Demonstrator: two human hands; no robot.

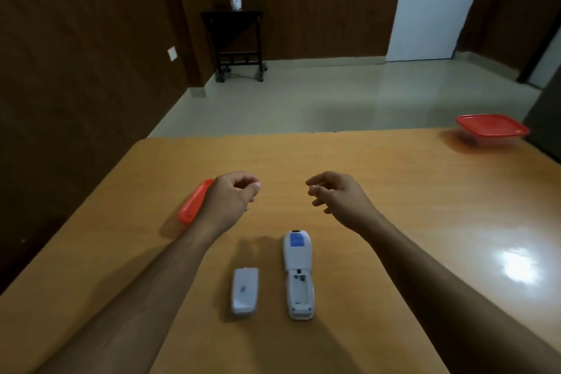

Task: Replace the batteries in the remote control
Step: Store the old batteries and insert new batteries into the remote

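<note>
Head view: you are holding both hands above the wooden counter [394, 191], fingers loosely curled, gripping nothing visible. Left hand [230, 197] is hovering beside an orange-red object [192, 205] lying on the counter. Right hand [337, 196] is hovering beyond the white remote control [297, 273], which is lying face down, battery compartment open and empty. The battery cover [244, 290] is lying just left of it. A red-lidded container [491, 129] is sitting at the far right corner.
</note>
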